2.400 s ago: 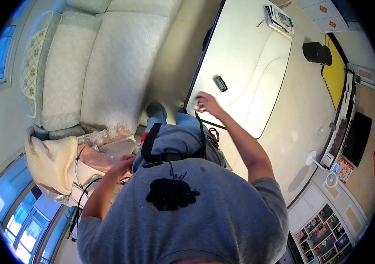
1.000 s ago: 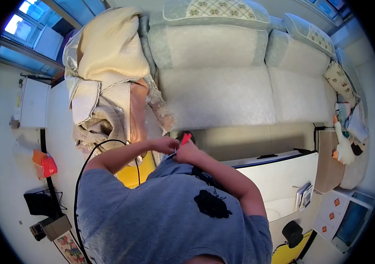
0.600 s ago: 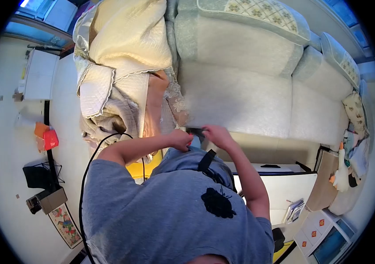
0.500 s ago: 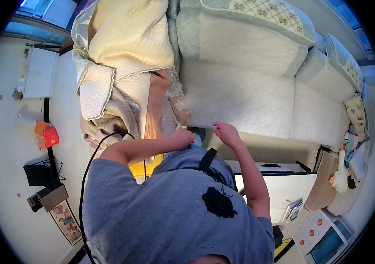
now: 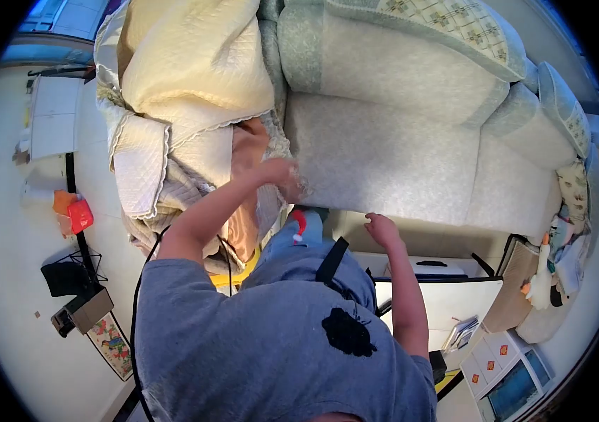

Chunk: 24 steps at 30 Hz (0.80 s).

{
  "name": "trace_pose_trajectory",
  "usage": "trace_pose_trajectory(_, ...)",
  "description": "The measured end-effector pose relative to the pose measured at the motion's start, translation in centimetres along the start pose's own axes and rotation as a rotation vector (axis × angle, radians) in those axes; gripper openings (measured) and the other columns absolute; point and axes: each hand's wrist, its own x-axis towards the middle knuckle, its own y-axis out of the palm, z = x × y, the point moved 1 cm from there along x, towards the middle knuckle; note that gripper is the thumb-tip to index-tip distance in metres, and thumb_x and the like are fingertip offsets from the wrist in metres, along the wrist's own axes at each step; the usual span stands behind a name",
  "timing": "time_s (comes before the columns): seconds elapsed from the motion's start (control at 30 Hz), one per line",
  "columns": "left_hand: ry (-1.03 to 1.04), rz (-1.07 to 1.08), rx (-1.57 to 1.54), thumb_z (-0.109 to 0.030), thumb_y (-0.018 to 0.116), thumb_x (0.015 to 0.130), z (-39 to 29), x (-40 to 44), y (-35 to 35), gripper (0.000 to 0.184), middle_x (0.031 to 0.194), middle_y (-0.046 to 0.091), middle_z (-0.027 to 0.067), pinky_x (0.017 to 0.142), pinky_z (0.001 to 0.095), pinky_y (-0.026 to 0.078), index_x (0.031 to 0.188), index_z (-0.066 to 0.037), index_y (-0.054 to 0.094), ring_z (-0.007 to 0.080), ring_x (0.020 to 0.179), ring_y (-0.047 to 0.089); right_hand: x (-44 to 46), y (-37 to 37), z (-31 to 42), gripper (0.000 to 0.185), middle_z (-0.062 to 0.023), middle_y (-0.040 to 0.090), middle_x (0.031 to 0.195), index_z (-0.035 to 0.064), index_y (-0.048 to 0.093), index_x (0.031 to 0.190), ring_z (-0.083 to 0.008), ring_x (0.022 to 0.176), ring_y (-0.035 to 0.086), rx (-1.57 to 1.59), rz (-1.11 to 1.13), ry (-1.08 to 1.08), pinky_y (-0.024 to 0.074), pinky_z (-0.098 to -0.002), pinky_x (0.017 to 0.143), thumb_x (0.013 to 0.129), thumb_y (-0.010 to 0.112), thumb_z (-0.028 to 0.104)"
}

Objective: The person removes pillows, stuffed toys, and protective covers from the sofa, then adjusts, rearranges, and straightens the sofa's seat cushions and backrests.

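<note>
My left hand is at the lace edge of the covers piled on the left of the sofa. Its fingers are blurred, and I cannot tell whether they grip the lace. Just below, pinkish-brown satin cloth hangs beside a cream quilt. My right hand is in the air before the sofa's front edge, fingers loosely bent and apart, with nothing visible in them. A red curved shape with a white tip shows on the light blue trouser leg.
The pale grey sofa seat stretches to the right, with a patterned backrest cover above. A black cable runs down my left side. Something yellow is under the covers. A white goose-shaped plush lies at far right.
My left hand has moved from my waist up to the lace edge of the covers. My right hand has dropped slightly and shifted right. The red shape on the trousers has come into view.
</note>
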Motion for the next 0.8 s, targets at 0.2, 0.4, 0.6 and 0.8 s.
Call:
trace_pose_trajectory(0.2, 0.089, -0.869, 0.875, -0.027, 0.054, 0.076, 8.7, 8.9, -1.7, 0.042, 0.108, 0.058, 0.0081, 0.099, 0.045, 0.025, 0.115, -0.012, 0.053, 0.0257, 0.11, 0.046, 3.6, 0.1, -1.2, 0.032, -0.0141, 0.059, 0.099, 0.0089, 0.054, 0.107, -0.0293, 0.092, 0.057, 0.047, 0.017, 0.037, 0.0456, -0.0395, 0.079, 0.079, 0.054, 0.024)
trace_pose_trajectory(0.4, -0.31, 0.168, 0.913, -0.021, 0.051, 0.077, 10.5, 9.7, -1.9, 0.029, 0.109, 0.058, 0.0072, 0.102, 0.0452, 0.018, 0.101, -0.013, 0.064, 0.0243, 0.12, 0.036, 4.9, 1.7, -2.5, 0.031, -0.0143, 0.06, 0.095, 0.0091, 0.054, 0.107, -0.0297, 0.088, 0.058, 0.185, 0.007, 0.088, 0.0465, -0.0402, 0.075, 0.08, 0.054, 0.023)
trace_pose_trajectory(0.6, 0.291, -0.808, 0.946, -0.021, 0.053, 0.074, 9.4, 11.5, -4.8, 0.023, 0.098, 0.062, 0.0068, 0.102, 0.0469, 0.018, 0.092, -0.014, 0.067, 0.0215, 0.101, 0.052, 5.1, 2.3, -3.1, 0.03, -0.0135, 0.062, 0.09, 0.0091, 0.055, 0.106, -0.0303, 0.086, 0.058, 0.184, 0.026, 0.158, 0.0467, -0.0403, 0.074, 0.08, 0.052, 0.025)
trace_pose_trajectory(0.8, -0.016, 0.15, 1.125, -0.023, 0.054, 0.074, 9.4, 10.6, -4.3, 0.025, 0.094, 0.063, 0.0035, 0.098, 0.0412, 0.028, 0.094, -0.014, 0.066, 0.0231, 0.099, 0.054, 4.7, 3.1, -4.1, 0.03, -0.0154, 0.061, 0.092, 0.0106, 0.056, 0.106, -0.0312, 0.087, 0.058, 0.255, 0.013, 0.23, 0.0461, -0.041, 0.075, 0.081, 0.05, 0.025)
